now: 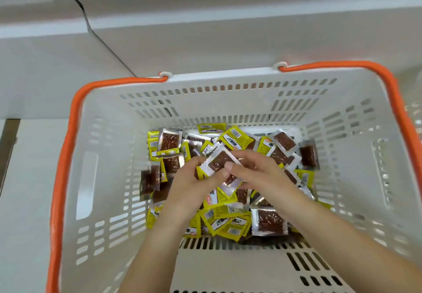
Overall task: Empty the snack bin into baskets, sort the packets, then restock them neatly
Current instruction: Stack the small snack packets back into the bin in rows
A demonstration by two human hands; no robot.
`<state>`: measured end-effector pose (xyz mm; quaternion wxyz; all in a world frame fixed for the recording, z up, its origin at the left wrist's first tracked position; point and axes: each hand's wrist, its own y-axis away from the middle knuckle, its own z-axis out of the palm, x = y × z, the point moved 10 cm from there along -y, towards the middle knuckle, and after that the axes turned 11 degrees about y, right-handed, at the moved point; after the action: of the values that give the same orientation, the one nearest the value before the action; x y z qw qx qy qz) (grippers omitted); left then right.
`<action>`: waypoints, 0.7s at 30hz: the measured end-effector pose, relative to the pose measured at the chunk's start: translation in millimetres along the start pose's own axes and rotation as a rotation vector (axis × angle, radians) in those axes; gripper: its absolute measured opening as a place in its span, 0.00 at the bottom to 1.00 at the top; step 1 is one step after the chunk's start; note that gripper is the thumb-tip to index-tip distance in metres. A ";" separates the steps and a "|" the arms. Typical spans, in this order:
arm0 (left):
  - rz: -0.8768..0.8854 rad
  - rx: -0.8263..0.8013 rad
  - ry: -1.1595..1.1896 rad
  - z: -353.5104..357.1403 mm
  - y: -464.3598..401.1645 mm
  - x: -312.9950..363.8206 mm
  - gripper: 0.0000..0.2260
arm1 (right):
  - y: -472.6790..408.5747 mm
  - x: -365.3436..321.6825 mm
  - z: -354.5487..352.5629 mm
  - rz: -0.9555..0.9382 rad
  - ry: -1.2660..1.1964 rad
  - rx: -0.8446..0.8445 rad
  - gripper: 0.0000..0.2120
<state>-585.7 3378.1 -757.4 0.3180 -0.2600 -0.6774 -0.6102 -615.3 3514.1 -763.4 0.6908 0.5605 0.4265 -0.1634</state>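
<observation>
— In the white slotted plastic shopping basket point(228, 91) with orange handles point(66, 155): a loose heap of small yellow and clear foil snack packets point(230, 222), brown filling showing through the clear sides, spread over the basket floor.

— And the hands?

— Both down inside the basket, meeting over the middle of the heap. Left hand point(194, 185) curled, thumb and fingers pinching a small stack of clear-fronted brown snack packets point(220, 163). Right hand point(253, 174) curled too, thumb on top of the same stack, fingers beneath.

— Stack lifted?

— Held just above the heap, tilted, top packet clear side up.

— Surroundings?

— Basket resting against a pale grey shelf unit point(205, 41); thin dark seam point(100, 39) running diagonally across it.
</observation>
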 end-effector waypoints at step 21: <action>0.179 0.072 0.064 -12.4 -2.5 18.1 0.07 | -5.0 20.3 -16.8 0.106 -0.352 0.058 0.08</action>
<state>-598.1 3364.8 -744.9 0.4016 -0.2884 -0.6625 -0.5627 -613.8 3533.0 -782.4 0.7459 0.5647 0.2641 -0.2344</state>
